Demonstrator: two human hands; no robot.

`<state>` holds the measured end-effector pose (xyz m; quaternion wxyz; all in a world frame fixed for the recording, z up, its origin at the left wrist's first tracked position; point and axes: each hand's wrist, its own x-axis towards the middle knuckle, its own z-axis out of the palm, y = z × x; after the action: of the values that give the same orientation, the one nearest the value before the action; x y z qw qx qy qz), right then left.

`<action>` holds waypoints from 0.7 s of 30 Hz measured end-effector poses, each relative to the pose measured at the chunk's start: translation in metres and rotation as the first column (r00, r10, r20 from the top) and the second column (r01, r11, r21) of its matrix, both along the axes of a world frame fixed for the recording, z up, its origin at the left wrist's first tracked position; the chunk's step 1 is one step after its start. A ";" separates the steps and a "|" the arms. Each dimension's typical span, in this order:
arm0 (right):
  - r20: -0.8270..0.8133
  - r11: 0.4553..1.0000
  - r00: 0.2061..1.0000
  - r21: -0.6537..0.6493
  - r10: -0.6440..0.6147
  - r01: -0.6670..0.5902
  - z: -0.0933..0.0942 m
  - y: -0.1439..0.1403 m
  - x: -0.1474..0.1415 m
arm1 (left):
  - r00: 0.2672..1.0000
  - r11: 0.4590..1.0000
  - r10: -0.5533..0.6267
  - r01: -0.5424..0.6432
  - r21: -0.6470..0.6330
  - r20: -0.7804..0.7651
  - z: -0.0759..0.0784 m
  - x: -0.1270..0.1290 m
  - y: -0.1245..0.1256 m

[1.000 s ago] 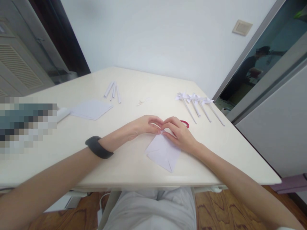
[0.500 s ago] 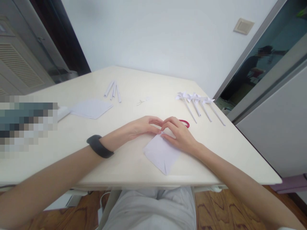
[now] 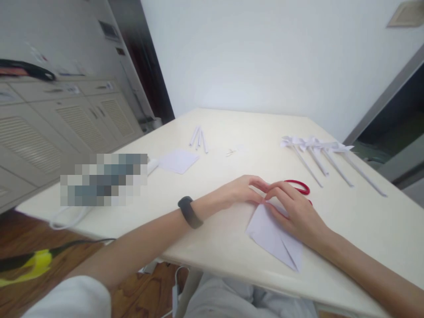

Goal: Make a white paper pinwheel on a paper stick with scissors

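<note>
Folded paper (image 3: 271, 236) under right hand (image 3: 298, 214)

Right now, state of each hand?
Left hand: fingertips pinched on the far corner of the folded white paper, pressing it to the table.
Right hand: lying flat on the same paper, fingers at that corner.

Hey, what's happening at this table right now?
A person sits at a cream table, folding a white paper sheet. The left hand and right hand meet at the sheet's far corner, fingertips pressing it down. Red scissors lie just behind the right hand. Further back are a row of finished paper pinwheels, some rolled paper sticks and a stack of paper squares.
</note>
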<state>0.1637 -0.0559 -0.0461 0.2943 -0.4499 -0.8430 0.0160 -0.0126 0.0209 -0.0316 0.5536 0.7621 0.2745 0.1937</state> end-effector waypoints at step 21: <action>-0.121 0.829 0.986 -0.559 -0.116 0.029 -0.004 0.044 -0.040 | 0.550 0.440 0.794 -0.224 0.869 -0.260 0.027 -0.151 0.024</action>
<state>0.1236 -0.0120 -0.0499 0.2140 -0.5450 -0.7599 0.2823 -0.1632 0.0451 -0.0044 -0.0443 0.7979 0.5721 0.1846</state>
